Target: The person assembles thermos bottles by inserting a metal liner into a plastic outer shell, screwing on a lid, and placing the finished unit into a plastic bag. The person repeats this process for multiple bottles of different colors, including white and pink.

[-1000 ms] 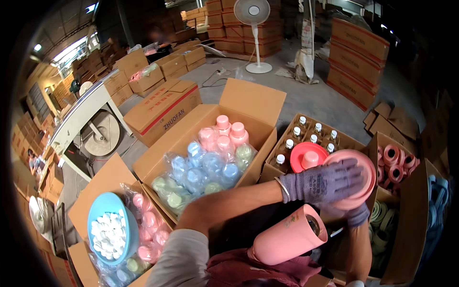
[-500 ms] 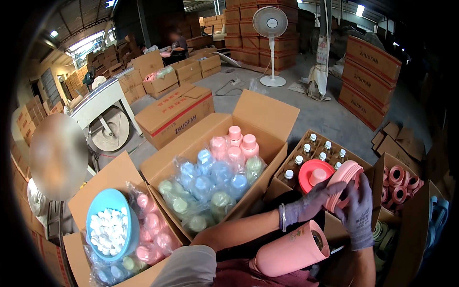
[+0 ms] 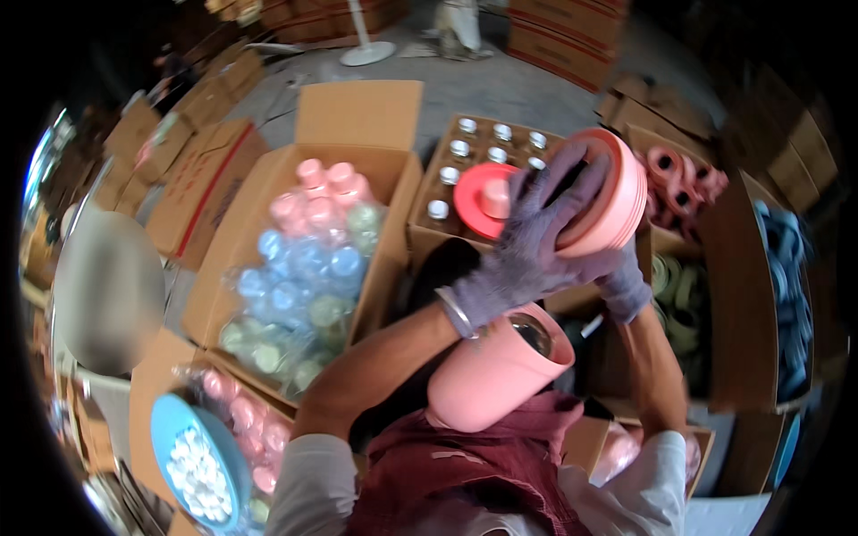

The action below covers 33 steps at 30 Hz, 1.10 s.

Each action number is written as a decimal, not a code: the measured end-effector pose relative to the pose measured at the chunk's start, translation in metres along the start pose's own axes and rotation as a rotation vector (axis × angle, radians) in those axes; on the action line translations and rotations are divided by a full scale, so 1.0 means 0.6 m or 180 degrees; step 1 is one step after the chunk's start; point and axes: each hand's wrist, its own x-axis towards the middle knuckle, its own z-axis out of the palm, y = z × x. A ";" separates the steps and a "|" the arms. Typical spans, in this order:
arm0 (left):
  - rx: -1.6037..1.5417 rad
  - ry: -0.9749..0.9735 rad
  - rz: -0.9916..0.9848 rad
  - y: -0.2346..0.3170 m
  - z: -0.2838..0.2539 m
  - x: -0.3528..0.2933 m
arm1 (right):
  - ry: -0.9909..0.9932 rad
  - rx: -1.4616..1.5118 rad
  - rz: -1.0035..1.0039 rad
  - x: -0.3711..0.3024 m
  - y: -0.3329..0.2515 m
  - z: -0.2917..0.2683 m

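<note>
Raised above my lap is a pink ridged ring-shaped part (image 3: pixel 626 201), or several nested together; I cannot tell which. My gloved left hand (image 3: pixel 523 246) grips it from the left, fingers reaching over its rim and into the opening. My gloved right hand (image 3: pixel 623 284) holds it from below and behind, its fingers mostly hidden. Under my hands a pink bottle shell (image 3: pixel 483 380) lies tilted on my lap, its open end facing right with a dark shiny inner part inside. Beyond my left hand a red dish (image 3: pixel 474 198) with a pink cup in it rests on a carton of bottles.
Left is a carton (image 3: pixel 219 259) of bagged pink, blue and green bottles. A blue basin (image 3: pixel 161 424) of small white pieces sits at lower left. Rightward, cartons hold pink rings (image 3: pixel 684 188), green rings (image 3: pixel 666 286) and blue strap-like parts (image 3: pixel 786 295). A fan base (image 3: pixel 366 54) stands behind.
My view has turned down and to the right. The pink ring-shaped part has tilted in my hands, and my left fingers now reach over its rim. The pink shell still lies on my lap.
</note>
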 end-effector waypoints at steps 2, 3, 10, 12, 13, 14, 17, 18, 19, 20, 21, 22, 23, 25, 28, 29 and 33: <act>0.0385 -0.0229 0.0488 -0.014 0.004 0.008 | -0.0758 0.1058 0.0595 -0.019 0.023 -0.042; 0.0193 -0.0657 0.0828 -0.017 -0.002 0.009 | -0.0985 0.1541 0.0668 -0.029 0.044 -0.052; -0.1608 -0.2246 0.0354 -0.045 -0.018 -0.011 | -0.0284 -0.0153 0.0782 -0.120 0.155 -0.166; -0.1864 -0.2317 -0.0273 -0.069 -0.036 -0.035 | -0.0124 -0.0761 0.1304 -0.124 0.107 -0.124; -0.1951 -0.2505 -0.0304 -0.080 -0.043 -0.050 | 0.0208 -0.0762 0.1665 -0.127 0.080 -0.096; -0.2105 -0.2704 -0.0289 -0.088 -0.038 -0.062 | 0.0635 -0.0551 0.1209 -0.154 0.099 -0.101; -0.2185 -0.3031 -0.0126 -0.091 -0.027 -0.066 | 0.0930 0.0085 0.0260 -0.200 0.127 -0.043; -0.2151 -0.3096 -0.0045 -0.091 -0.026 -0.065 | 0.0995 -0.0161 0.0274 -0.209 0.142 -0.024; -0.2239 -0.3141 0.0028 -0.096 -0.020 -0.066 | 0.1131 -0.0184 0.0127 -0.215 0.153 0.000; -0.2345 -0.3169 0.0061 -0.096 -0.019 -0.063 | 0.1234 -0.0204 -0.0017 -0.216 0.153 0.027; -0.2446 -0.3191 0.0087 -0.094 -0.019 -0.059 | 0.1449 -0.0954 -0.0439 -0.220 0.138 0.046; -0.2523 -0.3205 0.0104 -0.092 -0.024 -0.058 | 0.1562 -0.0916 -0.0445 -0.218 0.145 0.051; -0.2458 -0.3158 0.0010 -0.093 -0.029 -0.064 | 0.1665 -0.0878 -0.0445 -0.215 0.154 0.056; -0.2291 -0.3044 -0.0205 -0.100 -0.045 -0.086 | 0.1771 -0.0941 -0.0497 -0.185 0.156 0.070; -0.1793 -0.2937 -0.0519 -0.119 -0.098 -0.101 | 0.0889 -0.1114 -0.0675 -0.112 0.158 0.071; -0.1740 -0.2871 -0.0789 -0.109 -0.114 -0.109 | 0.0461 -0.1041 -0.0600 -0.095 0.164 0.066; -0.0781 -0.2383 -0.0650 -0.050 -0.126 -0.140 | -0.0736 0.0984 0.0110 -0.064 0.226 0.040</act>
